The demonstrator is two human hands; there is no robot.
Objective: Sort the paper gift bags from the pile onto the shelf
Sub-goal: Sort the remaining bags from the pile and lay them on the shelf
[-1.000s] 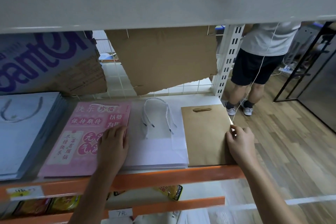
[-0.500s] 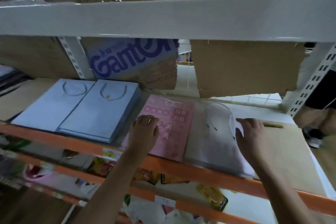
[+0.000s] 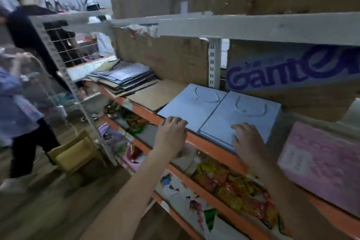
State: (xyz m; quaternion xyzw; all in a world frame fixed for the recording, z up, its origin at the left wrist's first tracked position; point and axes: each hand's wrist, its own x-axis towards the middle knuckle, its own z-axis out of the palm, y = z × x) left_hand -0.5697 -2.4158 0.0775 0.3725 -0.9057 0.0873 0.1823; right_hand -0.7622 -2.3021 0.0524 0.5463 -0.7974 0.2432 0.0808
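Note:
Two stacks of light blue paper gift bags lie flat side by side on the shelf with the orange front beam (image 3: pixel 206 143). My left hand (image 3: pixel 171 132) rests with bent fingers on the front edge of the left blue stack (image 3: pixel 191 103). My right hand (image 3: pixel 247 138) lies on the front part of the right blue stack (image 3: pixel 247 113). A pink stack of bags (image 3: pixel 321 161) sits to the right, blurred. Left of the blue stacks lie brown paper bags (image 3: pixel 155 93), and beyond them a loose mixed pile of bags (image 3: pixel 124 78).
A cardboard box printed in purple (image 3: pixel 292 76) stands behind the blue stacks. Snack packets (image 3: pixel 229 181) fill the shelf below. Two people (image 3: pixel 25 25) (image 3: pixel 15 107) are in the aisle at left, near a wire rack (image 3: pixel 64 76) and a box on the floor (image 3: pixel 74 154).
My view swung left along the shelf. Both hands moved left, off the pink and white bags and onto the two light blue stacks.

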